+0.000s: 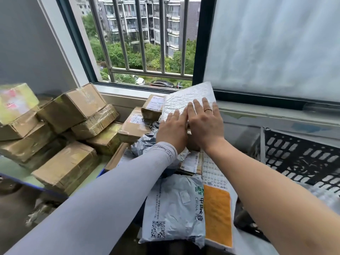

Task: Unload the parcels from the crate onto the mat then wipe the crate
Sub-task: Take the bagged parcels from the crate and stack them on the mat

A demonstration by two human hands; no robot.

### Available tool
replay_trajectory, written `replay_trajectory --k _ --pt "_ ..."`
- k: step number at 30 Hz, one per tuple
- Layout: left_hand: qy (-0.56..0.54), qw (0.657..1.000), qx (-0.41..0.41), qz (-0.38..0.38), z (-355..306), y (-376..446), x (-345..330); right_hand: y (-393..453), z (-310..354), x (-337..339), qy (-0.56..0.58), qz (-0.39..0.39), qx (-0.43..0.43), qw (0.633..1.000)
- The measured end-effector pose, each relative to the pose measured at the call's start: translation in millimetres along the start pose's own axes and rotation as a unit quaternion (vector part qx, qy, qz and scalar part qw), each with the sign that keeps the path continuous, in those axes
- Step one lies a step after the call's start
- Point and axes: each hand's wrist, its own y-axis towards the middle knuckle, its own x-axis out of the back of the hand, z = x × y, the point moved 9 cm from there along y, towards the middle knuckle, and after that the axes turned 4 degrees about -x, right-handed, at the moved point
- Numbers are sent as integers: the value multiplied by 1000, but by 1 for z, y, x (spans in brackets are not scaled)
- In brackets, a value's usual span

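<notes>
1. Both hands, left point(172, 128) and right point(205, 120), press flat-fingered (no grip) on the silver bubble mailer point(185, 99).
2. Parcels heap left of the black crate point(301, 159); its wiping looks undone.

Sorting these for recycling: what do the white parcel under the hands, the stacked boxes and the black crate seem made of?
White parcel: likely bubble-padded plastic film, quilted sheen. Stacked boxes: brown cardboard under glossy tape. Black crate: probably moulded plastic, slotted wall.
</notes>
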Motion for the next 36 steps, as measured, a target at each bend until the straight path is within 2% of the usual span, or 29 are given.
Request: replay_trajectory --k 5,12,17,21,27,30,34,36 --pt "10 1000 -11 8 12 13 4 11 13 3 -9 -4 -15 1000" --pt "1 998 -55 15 41 22 24 15 23 10 -13 -11 -83 996" --pt "-83 995 -60 0 76 28 48 24 25 19 -13 -12 -170 985" --pt "-132 987 -83 -23 102 33 57 25 37 27 -5 -58 -193 979" --pt "-223 972 -75 2 136 39 69 14 42 25 22 -80 -250 965" --pt "-308 949 -66 31 142 41 65 10 43 17 10 -32 -261 965" --pt "-476 874 16 99 148 39 64 7 55 0 32 33 -199 979" --pt "-524 842 44 120 153 37 61 4 59 -6 49 45 -175 982"
